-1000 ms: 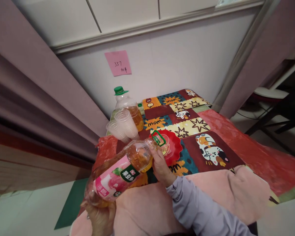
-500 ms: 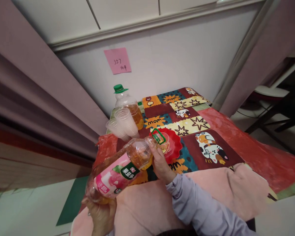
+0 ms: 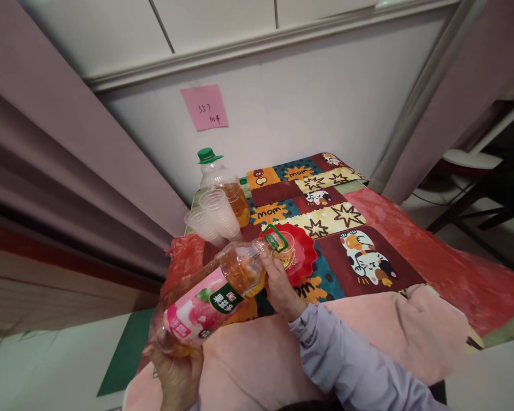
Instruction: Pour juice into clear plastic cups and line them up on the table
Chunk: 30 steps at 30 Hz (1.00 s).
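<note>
A large clear bottle of amber juice (image 3: pixel 205 302) with a pink label is tilted in front of me, its neck and green handle ring (image 3: pixel 275 238) toward the upper right. My left hand (image 3: pixel 177 365) is closed under the bottle's base. Around the neck, my right hand (image 3: pixel 278 285) is wrapped. A cup (image 3: pixel 288 251) appears to stand in the red scalloped dish (image 3: pixel 310 257) beyond the neck, partly hidden by it. Stacked clear plastic cups (image 3: pixel 220 214) stand just behind the bottle.
A second juice bottle (image 3: pixel 235 200) with a green cap (image 3: pixel 209 155) stands behind the cups. Patterned mats (image 3: pixel 329 262) and a red plastic sheet (image 3: pixel 445 257) cover the table. Pink cloth (image 3: pixel 368 337) lies along the near edge. A pink note (image 3: pixel 204 107) hangs on the wall.
</note>
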Tool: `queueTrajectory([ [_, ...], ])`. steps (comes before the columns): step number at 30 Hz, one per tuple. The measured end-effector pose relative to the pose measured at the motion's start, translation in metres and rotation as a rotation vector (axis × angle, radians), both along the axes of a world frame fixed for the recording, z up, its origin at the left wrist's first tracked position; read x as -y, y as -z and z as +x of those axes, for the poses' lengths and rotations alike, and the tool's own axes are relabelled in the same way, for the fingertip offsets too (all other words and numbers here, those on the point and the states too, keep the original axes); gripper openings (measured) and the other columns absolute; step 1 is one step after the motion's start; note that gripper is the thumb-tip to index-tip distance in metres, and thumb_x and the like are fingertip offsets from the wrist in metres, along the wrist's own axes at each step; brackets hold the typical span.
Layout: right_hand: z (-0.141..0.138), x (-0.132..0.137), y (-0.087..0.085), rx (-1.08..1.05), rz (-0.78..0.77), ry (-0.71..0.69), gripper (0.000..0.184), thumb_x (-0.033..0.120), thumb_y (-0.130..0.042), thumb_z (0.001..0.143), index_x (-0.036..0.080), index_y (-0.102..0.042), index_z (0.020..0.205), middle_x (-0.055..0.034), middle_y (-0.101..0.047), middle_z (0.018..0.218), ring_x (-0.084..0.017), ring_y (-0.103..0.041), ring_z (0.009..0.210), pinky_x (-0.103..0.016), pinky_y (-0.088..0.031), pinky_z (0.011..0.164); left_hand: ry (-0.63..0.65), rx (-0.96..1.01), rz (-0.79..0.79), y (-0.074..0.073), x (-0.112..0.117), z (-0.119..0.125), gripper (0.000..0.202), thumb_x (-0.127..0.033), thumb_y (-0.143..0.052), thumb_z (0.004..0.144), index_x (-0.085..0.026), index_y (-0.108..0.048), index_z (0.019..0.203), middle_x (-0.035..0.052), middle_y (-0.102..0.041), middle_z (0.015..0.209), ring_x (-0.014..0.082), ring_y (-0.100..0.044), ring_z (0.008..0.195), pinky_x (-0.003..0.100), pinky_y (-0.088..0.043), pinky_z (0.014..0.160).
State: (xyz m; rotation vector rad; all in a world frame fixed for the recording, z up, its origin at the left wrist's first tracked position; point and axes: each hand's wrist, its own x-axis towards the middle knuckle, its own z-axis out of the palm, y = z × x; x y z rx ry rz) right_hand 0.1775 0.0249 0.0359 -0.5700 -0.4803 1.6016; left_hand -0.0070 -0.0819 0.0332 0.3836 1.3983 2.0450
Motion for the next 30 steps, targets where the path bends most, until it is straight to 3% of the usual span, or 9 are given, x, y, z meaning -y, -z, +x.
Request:
queueTrajectory([
  [3, -0.001, 0.0, 0.002, 0.01, 0.004, 0.011, 0.05, 0.063, -0.088, 0.089, 0.027, -0.08, 0.122, -0.0026, -0.085, 0.124, -0.028, -0.077, 0.121, -0.044, -0.06, 0.115, -0.071, 0.009, -0.043, -0.002, -0.001, 0.003, 0.084, -0.104, -0.063, 0.074, -0.032, -0.08, 0.112, -0.0004, -0.084, 0.133, 0.0289, -0.067, 0.146, 0.029, -0.067, 0.098],
  [6, 0.0, 0.0, 0.0, 0.014, 0.016, 0.016, 0.05, 0.062, -0.087, 0.091, 0.027, -0.079, 0.125, -0.0032, -0.084, 0.127, -0.028, -0.076, 0.124, -0.045, -0.059, 0.116, -0.061, 0.009, -0.047, -0.002, -0.001, 0.002, 0.081, -0.103, -0.069, 0.07, -0.033, -0.079, 0.111, -0.0022, -0.085, 0.132, 0.0286, -0.064, 0.148, 0.029, -0.067, 0.098],
  [9, 0.001, 0.001, -0.004, 0.008, 0.025, 0.01, 0.05, 0.061, -0.086, 0.092, 0.026, -0.078, 0.127, -0.0043, -0.084, 0.13, -0.029, -0.075, 0.129, -0.045, -0.058, 0.118, -0.077, 0.0, -0.037, -0.002, -0.002, 0.001, 0.08, -0.102, -0.074, 0.065, -0.034, -0.078, 0.107, -0.002, -0.086, 0.125, 0.0312, -0.06, 0.151, 0.034, -0.066, 0.101],
  [13, 0.001, 0.0, -0.006, 0.015, 0.025, 0.011, 0.048, 0.061, -0.087, 0.091, 0.027, -0.079, 0.125, -0.0039, -0.084, 0.129, -0.029, -0.074, 0.128, -0.045, -0.057, 0.119, -0.066, -0.054, -0.066, -0.003, -0.002, 0.003, 0.084, -0.104, -0.074, 0.058, -0.036, -0.079, 0.106, -0.0029, -0.085, 0.128, 0.0368, -0.053, 0.158, 0.043, -0.06, 0.115],
  [15, 0.001, 0.0, -0.005, 0.011, 0.025, 0.01, 0.048, 0.062, -0.087, 0.091, 0.027, -0.079, 0.124, -0.0036, -0.084, 0.128, -0.028, -0.075, 0.126, -0.045, -0.057, 0.118, -0.078, -0.042, -0.087, -0.004, -0.002, 0.003, 0.083, -0.105, -0.074, 0.057, -0.036, -0.078, 0.104, -0.0034, -0.085, 0.128, 0.0368, -0.051, 0.16, 0.043, -0.06, 0.116],
  [22, 0.001, 0.0, -0.006, 0.014, 0.052, 0.002, 0.048, 0.064, -0.087, 0.089, 0.027, -0.081, 0.12, -0.0036, -0.084, 0.125, -0.029, -0.076, 0.122, -0.046, -0.059, 0.116, -0.145, 0.024, -0.054, -0.001, -0.003, 0.002, 0.068, -0.098, -0.075, 0.067, -0.034, -0.075, 0.09, -0.0051, -0.087, 0.112, 0.0326, -0.061, 0.152, 0.037, -0.065, 0.101],
  [26, 0.002, 0.003, -0.011, 0.0, 0.046, -0.011, 0.05, 0.064, -0.09, 0.086, 0.028, -0.081, 0.119, -0.0031, -0.084, 0.122, -0.029, -0.076, 0.121, -0.046, -0.06, 0.114, -0.164, 0.05, -0.054, -0.004, -0.008, 0.006, 0.066, -0.094, -0.073, 0.073, -0.033, -0.078, 0.097, -0.0048, -0.086, 0.11, 0.0292, -0.06, 0.151, 0.034, -0.058, 0.113],
  [30, 0.006, 0.007, -0.013, 0.016, 0.023, -0.008, 0.055, 0.06, -0.091, 0.086, 0.029, -0.078, 0.129, -0.0043, -0.083, 0.135, -0.03, -0.073, 0.133, -0.05, -0.055, 0.122, -0.147, 0.055, -0.038, -0.006, -0.01, 0.01, 0.06, -0.083, -0.07, 0.084, -0.032, -0.081, 0.112, -0.0032, -0.086, 0.118, 0.0306, -0.065, 0.146, 0.044, -0.049, 0.126],
])
